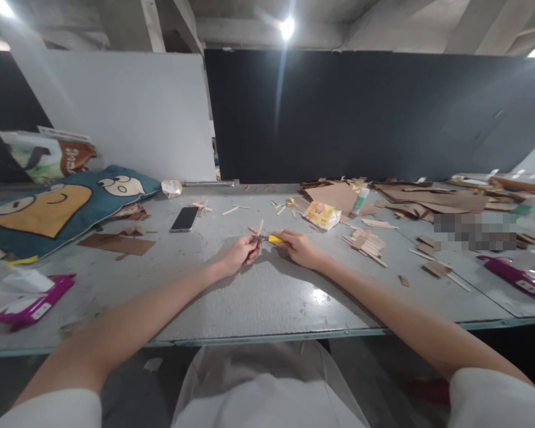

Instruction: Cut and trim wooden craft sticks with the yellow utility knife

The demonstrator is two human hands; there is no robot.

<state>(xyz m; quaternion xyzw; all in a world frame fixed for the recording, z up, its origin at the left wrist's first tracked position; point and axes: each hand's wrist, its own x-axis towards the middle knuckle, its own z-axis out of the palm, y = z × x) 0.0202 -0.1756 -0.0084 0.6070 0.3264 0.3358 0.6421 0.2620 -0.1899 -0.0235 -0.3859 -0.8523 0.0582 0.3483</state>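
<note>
Near the middle of the grey table, my left hand (pixel 241 254) is closed around a small wooden stick (pixel 261 226) that points upward. A reddish piece (pixel 252 230) shows beside the stick; what it is cannot be made out. My right hand (pixel 298 247) grips the yellow handle (pixel 275 239) of a tool whose metal part (pixel 264 238) reaches to the stick at my left fingertips. Whether the tool is a knife or something else is too small to tell.
A phone (pixel 185 219), cushion (pixel 66 205) and brown cardboard (pixel 116 243) lie left. Right are a yellow packet (pixel 321 215), glue stick (pixel 360 201), bundled sticks (pixel 364 242) and cardboard sheets (pixel 432 199). Magenta tools lie left (pixel 38 303) and right (pixel 517 277). The table's edge (pixel 267 340) is close.
</note>
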